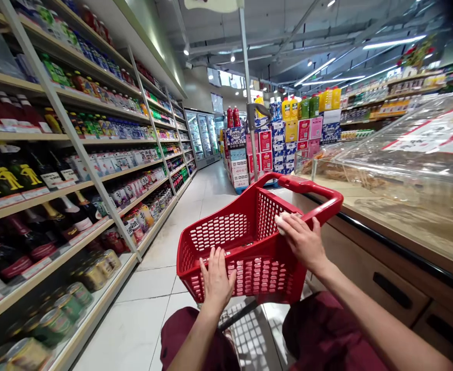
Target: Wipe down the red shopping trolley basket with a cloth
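A red plastic shopping cart with perforated basket walls stands close in front of me. Its red handle rises at the right. My left hand lies on the near side of the basket, fingers stretched over the rim and thumb apart. At the rear corner below the handle, my right hand presses a small crumpled white wipe or cloth against the rim; whether it is paper or fabric I cannot tell. The bottom of the basket is partly hidden by its near wall.
Shelves of bottles and cans line the left side. A counter with clear plastic covers borders the cart's right. Stacked drink boxes stand ahead beside a metal pole. Glass-door fridges are at the aisle's far end, beyond the tiled floor.
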Demonstrator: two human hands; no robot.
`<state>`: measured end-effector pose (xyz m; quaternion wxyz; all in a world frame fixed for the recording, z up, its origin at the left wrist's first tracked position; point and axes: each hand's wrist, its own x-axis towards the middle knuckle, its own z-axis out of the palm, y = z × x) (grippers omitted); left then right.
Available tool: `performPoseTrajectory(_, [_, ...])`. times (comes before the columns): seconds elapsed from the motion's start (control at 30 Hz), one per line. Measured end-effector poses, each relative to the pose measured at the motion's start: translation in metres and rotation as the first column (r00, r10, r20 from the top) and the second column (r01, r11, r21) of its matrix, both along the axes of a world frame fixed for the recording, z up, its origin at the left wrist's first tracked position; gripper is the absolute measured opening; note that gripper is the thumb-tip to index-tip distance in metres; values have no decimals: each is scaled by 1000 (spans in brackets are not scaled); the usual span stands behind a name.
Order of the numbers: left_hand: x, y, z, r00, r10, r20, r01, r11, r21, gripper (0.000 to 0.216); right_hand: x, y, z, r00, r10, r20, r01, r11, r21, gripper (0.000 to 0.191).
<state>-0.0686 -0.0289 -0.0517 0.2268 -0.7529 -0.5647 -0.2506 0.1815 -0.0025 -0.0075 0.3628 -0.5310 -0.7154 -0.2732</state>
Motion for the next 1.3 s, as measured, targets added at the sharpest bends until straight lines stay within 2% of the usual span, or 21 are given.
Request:
performPoseTrajectory(0.07, [10,-2,0,1000,-20,1,20,1000,-5,53,-7,-1,-2,999,14,35,-14,1000,3,36])
performPoseTrajectory(0.13, [18,-4,1,999,-41,-11,41,999,-12,56,-23,-2,-5,987,109,118,-106,994,-26,39])
performPoseTrajectory(0.2, [21,-5,1,998,-53,-31,53,999,-14,58,-25,-1,-5,971,165,174,-159,986,-52,44])
performPoseTrajectory(0.27, [21,-6,2,996,-67,-57,67,998,-17,58,1,1,1,977,124,176,-116,992,-56,49])
performPoseTrajectory(0.33, [20,-6,2,995,-73,-64,71,997,-24,57,46,3,10,990,15,139,-10,999,-34,51])
performPoseTrajectory(0.4, [22,-7,2,998,-49,-37,48,998,-29,57,89,5,17,992,-125,35,123,991,49,48])
performPoseTrajectory(0.47, [26,-7,1,1000,-19,0,19,999,-32,57,109,5,19,974,-216,-69,223,967,121,45])
performPoseTrajectory(0.53, [29,-7,1,1000,-3,19,4,999,-32,57,103,3,17,978,-200,-62,207,968,140,41])
performPoseTrajectory(0.67, [28,-5,0,1000,-13,-22,13,999,-37,60,76,1,23,991,-66,117,60,997,52,38])
performPoseTrajectory(0.8, [31,-5,0,999,6,-42,-9,998,-61,63,82,4,37,979,-82,185,79,997,20,37])
performPoseTrajectory(1.0, [35,-5,2,998,10,-62,-16,995,-101,66,84,14,27,955,40,294,-40,999,-5,37])
performPoseTrajectory(1.07, [33,-6,3,996,-4,-85,-5,994,-107,66,100,18,29,970,-16,242,12,1000,18,37])
performPoseTrajectory(1.2, [34,-7,5,997,12,-80,-21,993,-119,66,130,17,32,956,-293,-14,293,949,117,38])
performPoseTrajectory(1.23, [35,-7,6,997,19,-72,-27,992,-124,65,127,14,29,953,-302,-27,302,944,132,38])
performPoseTrajectory(1.3, [35,-7,6,997,26,-67,-35,991,-132,65,110,7,20,977,-207,56,197,970,140,36])
